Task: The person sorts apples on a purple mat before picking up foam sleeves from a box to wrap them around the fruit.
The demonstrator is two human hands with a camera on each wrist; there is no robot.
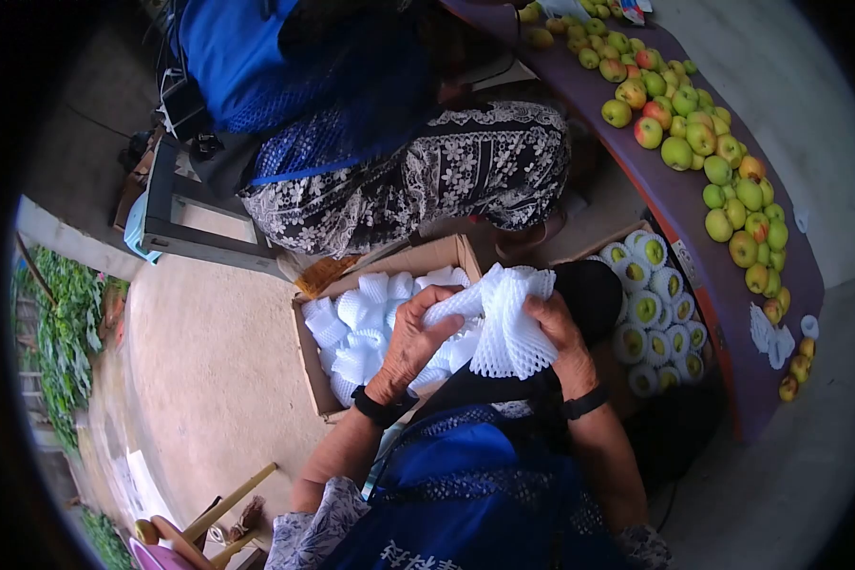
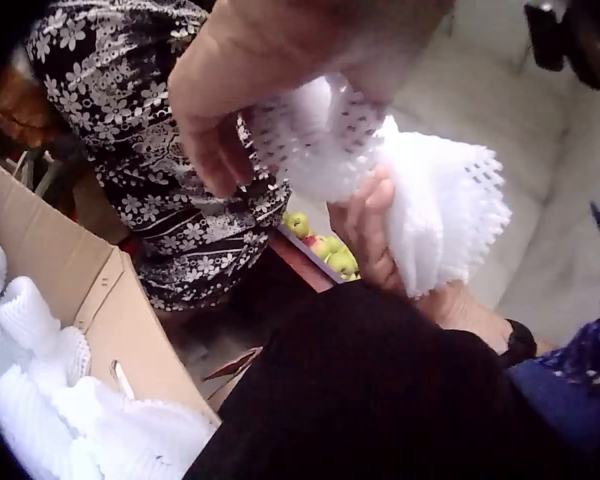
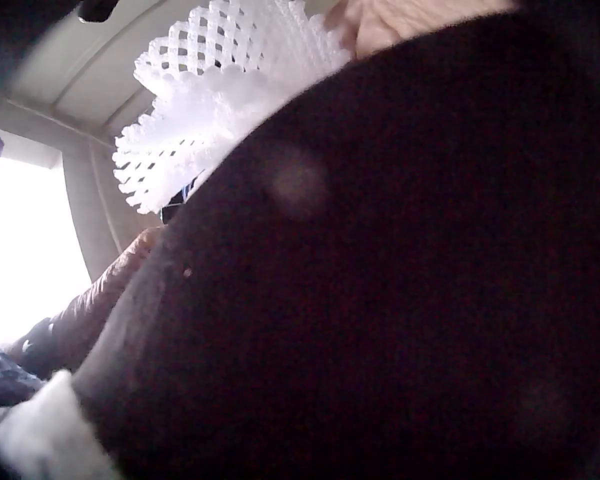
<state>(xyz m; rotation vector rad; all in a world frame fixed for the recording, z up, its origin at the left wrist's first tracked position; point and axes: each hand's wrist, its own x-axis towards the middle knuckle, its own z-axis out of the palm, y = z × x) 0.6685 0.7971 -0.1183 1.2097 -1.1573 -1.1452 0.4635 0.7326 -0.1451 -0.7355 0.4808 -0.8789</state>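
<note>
A bundle of white foam fruit nets [image 1: 508,323] sits between both hands, held up over the person's dark lap, just above the near edge of a cardboard box [image 1: 446,256] that is full of more loose nets. The left hand [image 1: 408,347] curls its fingers round the bundle's left side; the right hand [image 1: 559,337] grips the right side, thumb on top. To the right, a second box of net-wrapped pears [image 1: 657,318] stands open. Beyond it a curved purple table [image 1: 674,204] carries a long heap of green and reddish fruit [image 1: 708,152]. Another person in a patterned skirt [image 1: 427,171] sits opposite.
</note>
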